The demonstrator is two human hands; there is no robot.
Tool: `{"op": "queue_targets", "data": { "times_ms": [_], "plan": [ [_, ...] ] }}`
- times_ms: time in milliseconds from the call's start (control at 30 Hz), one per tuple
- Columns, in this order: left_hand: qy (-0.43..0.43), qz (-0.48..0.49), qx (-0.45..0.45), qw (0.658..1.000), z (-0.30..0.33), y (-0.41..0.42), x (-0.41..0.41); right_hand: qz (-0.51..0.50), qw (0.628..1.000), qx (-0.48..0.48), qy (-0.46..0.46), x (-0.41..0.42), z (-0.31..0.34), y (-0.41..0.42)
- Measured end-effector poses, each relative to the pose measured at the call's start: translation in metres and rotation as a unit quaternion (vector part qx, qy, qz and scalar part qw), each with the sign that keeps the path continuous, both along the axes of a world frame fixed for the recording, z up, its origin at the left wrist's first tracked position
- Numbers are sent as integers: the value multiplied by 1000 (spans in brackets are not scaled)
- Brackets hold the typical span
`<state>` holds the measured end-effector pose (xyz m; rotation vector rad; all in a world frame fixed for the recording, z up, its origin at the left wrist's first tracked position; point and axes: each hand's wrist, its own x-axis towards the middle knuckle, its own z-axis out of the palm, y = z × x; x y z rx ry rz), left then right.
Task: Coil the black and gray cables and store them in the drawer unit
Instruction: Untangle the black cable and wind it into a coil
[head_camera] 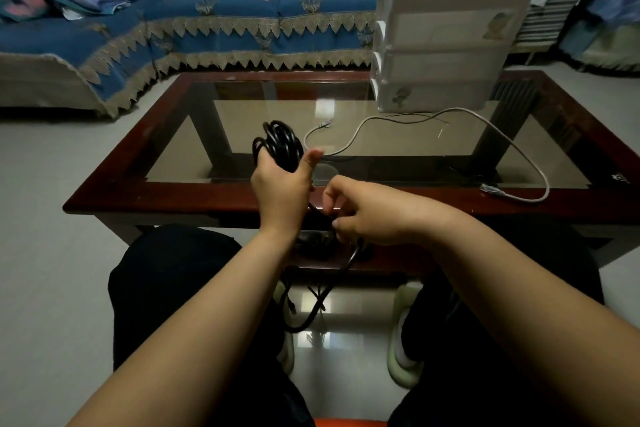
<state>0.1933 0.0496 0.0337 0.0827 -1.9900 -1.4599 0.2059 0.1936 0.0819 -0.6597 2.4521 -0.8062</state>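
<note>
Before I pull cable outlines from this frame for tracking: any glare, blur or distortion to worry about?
Head view: wide-angle bending bows the table edges and drawer unit; bright glare patches on the glass and floor tiles; the room is dim, so the black cable in the left hand merges with dark trousers lower down; corners look smeared; the gray cable reads clearly.

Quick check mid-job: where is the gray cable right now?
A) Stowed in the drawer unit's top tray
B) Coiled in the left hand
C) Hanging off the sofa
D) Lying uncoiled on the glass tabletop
D: the gray cable lies loose across the glass coffee table in front of the white drawer unit, untouched, while the left hand holds the black cable coil and the right hand pinches its loose tail.
</note>
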Motion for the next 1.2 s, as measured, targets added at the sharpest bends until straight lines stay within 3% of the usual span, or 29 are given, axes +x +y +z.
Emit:
{"op": "queue_targets", "data": {
  "times_ms": [200,367,500,600,733,867,967,1033,1067,1133,1200],
  "plan": [
    [5,-39,-209,977,-8,-4,-7,22,996,-77,-43,2,-2,10],
    [-81,-133,-230,961,-13,-5,-8,-3,980,-168,-103,-3,-6,16],
    [-171,-248,-217,929,-10,0,-3,-39,968,-208,-132,-13,-5,21],
    [-250,-325,-189,892,2,-2,1,-62,959,-227,-158,-20,-6,26],
    [-325,-405,-228,824,10,-9,-4,-111,935,-248,-228,-25,-15,30],
    [-336,-320,-388,796,7,-9,-8,-154,908,-258,-293,-25,-25,28],
    [-281,-174,-450,830,7,-9,-10,-170,846,-355,-359,-22,-26,31],
    [-289,-73,-418,858,7,-16,-14,-135,825,-386,-390,-19,-22,38],
    [-309,-48,-396,863,7,-21,-17,-114,832,-380,-387,-18,-20,42],
    [-371,-51,-364,853,10,-30,-21,-118,881,-336,-311,-20,-15,49],
    [-434,-126,-294,842,13,-37,-21,-188,939,-265,-113,-30,-11,53]
  ]
}}
